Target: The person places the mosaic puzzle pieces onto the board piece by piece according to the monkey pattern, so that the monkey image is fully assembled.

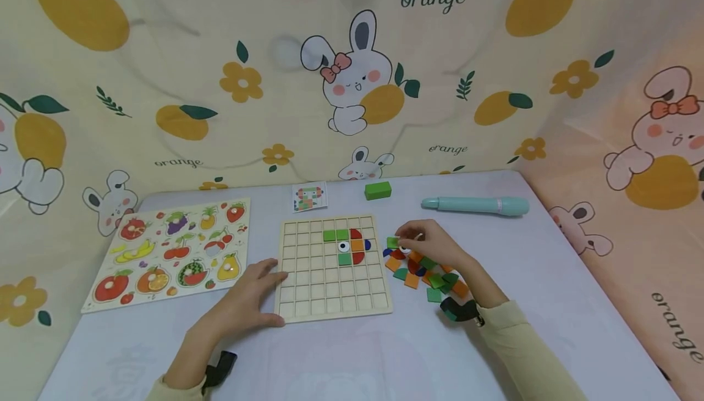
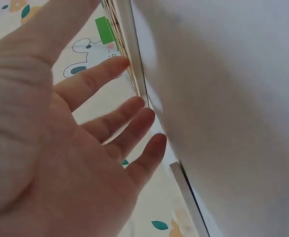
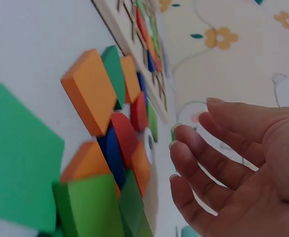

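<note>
A wooden grid board (image 1: 308,291) lies on the table. Set in its upper right cells are two light green squares (image 1: 335,235), an eye tile (image 1: 343,246), a darker green square (image 1: 344,259), an orange square (image 1: 357,245), red rounded tiles (image 1: 358,258) and a blue one (image 1: 368,245). My left hand (image 1: 244,300) touches the board's left edge, fingers spread and fairly straight. Above the loose tile pile (image 1: 411,280) is my right hand (image 1: 431,243), its fingers loosely bent; the right wrist view (image 3: 233,163) shows nothing between them.
Left of the board lies a fruit picture board (image 1: 159,266). Behind it are a small pattern card (image 1: 310,197), a green block (image 1: 377,191) and a teal pen-like tube (image 1: 475,205). A patterned cloth (image 1: 247,126) hangs behind the table.
</note>
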Available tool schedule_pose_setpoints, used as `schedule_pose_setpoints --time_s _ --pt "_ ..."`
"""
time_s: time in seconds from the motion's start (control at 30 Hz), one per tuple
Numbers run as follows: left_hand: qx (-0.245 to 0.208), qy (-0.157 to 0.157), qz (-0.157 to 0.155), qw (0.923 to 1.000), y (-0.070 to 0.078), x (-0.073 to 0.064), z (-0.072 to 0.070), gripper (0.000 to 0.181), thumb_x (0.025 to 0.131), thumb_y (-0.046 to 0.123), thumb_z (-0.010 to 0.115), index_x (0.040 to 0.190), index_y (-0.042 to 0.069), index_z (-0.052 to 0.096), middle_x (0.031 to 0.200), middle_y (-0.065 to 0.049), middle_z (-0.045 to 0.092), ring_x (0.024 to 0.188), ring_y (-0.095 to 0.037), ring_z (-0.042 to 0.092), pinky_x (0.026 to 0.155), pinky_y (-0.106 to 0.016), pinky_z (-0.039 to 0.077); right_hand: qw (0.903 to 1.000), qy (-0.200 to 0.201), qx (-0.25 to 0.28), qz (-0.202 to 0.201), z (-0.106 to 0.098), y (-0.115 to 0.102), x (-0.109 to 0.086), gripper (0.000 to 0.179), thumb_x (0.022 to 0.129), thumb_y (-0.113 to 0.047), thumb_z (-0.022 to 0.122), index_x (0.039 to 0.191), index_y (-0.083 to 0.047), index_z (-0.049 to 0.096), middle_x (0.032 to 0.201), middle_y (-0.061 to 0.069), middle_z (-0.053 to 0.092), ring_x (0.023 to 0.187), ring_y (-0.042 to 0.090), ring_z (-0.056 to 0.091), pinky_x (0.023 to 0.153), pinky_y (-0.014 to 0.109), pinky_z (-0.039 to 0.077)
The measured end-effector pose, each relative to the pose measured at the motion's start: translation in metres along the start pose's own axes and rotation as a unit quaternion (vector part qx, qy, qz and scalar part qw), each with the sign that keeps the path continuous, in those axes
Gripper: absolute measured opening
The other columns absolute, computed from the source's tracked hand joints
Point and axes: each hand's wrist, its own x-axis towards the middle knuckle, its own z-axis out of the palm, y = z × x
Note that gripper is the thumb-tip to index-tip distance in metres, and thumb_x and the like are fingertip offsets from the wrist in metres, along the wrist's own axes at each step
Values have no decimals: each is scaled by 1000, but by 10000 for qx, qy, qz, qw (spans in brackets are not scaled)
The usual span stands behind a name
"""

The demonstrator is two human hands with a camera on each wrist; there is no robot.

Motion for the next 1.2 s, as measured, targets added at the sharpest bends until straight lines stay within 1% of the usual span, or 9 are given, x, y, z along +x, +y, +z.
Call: schedule_pose_setpoints --time_s 0.17,0.27,0.4,0.53,0.67,0.77,0.93,1.03,1.2 --pt "-41 163 0 9999 -4 2 1 89 63 48 91 136 10 60 134 -12 47 122 -31 44 102 -52 43 9989 354 309 62 -6 7 -10 23 96 -10 66 114 4 68 104 13 70 90 25 61 77 30 52" --pt "-164 173 13 9997 -7 3 4 88 63 49 91 137 12 60 134 -10 47 123 -30 43 102 -53 42 9977 426 482 205 -7 13 -13 26 97 -11 65 116 6 66 107 17 70 90 28 61 74 27 52" --pt "-262 191 -5 9995 -10 3 7 89 63 50 90 138 14 59 136 -10 46 124 -31 42 102 -54 41 9960 549 563 431 -6 16 -16 28 97 -16 67 117 4 67 107 14 71 90 28 61 76 26 51" --pt "-337 174 -68 9993 -11 3 8 89 64 50 90 139 14 58 139 -11 44 125 -33 40 102 -55 41 9959 652 451 425 -3 18 -15 24 94 -13 70 114 1 69 102 10 71 90 24 61 79 25 51" --pt "-403 142 -119 9990 -10 1 7 89 65 48 90 140 14 58 140 -13 43 127 -35 38 102 -57 41 9977 574 275 252 1 20 -9 22 92 -8 70 112 1 69 100 10 70 90 23 60 80 27 50" --pt "-422 154 -129 9989 -10 1 7 89 65 48 90 140 13 57 141 -13 43 127 -35 38 102 -56 41 9987 459 158 178 6 20 -2 25 91 -8 71 114 1 69 105 11 69 91 24 57 81 30 49" --pt "-580 111 -142 9982 -9 0 7 88 67 45 90 142 12 56 144 -13 42 131 -36 38 104 -57 40 9987 398 -59 317 14 18 10 27 90 -8 73 116 -1 69 110 11 65 94 26 51 82 34 46" --pt "-695 56 -193 9974 -9 0 7 88 68 44 90 143 12 55 145 -13 40 133 -37 39 105 -57 39 9980 403 -208 432 18 14 14 26 88 -8 74 113 -3 71 105 10 60 92 26 48 79 35 44" --pt "-676 47 -233 9974 -10 -1 7 88 69 45 89 143 13 55 146 -13 39 134 -37 39 106 -57 39 9975 386 -415 433 22 10 17 22 87 -8 76 107 -3 72 99 10 55 88 26 46 73 35 42"
